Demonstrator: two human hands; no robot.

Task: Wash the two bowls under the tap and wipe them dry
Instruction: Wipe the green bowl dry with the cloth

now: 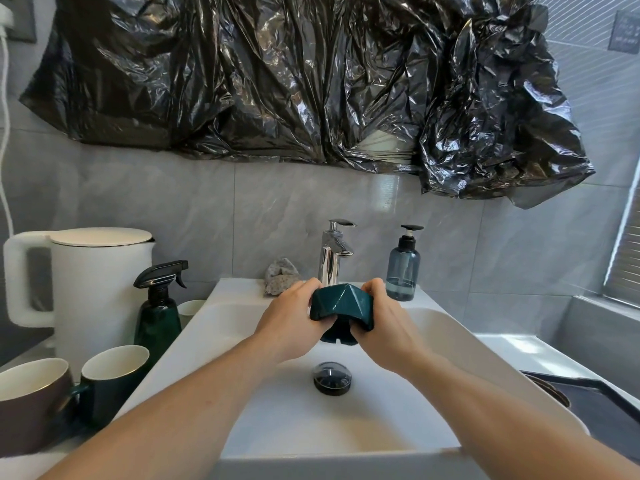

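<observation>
Gripping a dark teal faceted bowl [341, 306] from both sides, the two hands hold it over the white sink [450, 341], just in front of the chrome tap [333, 258]. Far left of the grip: white kettle [86, 289], lid on. In front of it, a brown mug [31, 403] and a dark green mug [114, 379], side by side. Green spray bottle [160, 313] nearer the grip, between kettle and sink edge. A crumpled cloth [281, 278] sits on the sink's back ledge, just beyond the left hand [294, 323]. Left hand: fingers curled over the bowl's left edge, thumb side up. Bowl tilted, faceted outer wall facing the camera; a second dark teal piece shows just below it between the palms, cannot tell what. Right hand [384, 327]: fingers curled round the bowl's right edge. Drain plug [332, 378] lies below the grip. Blue soap dispenser [403, 268] stands just right of the tap. Black plastic sheet [311, 81] hangs on the wall above.
</observation>
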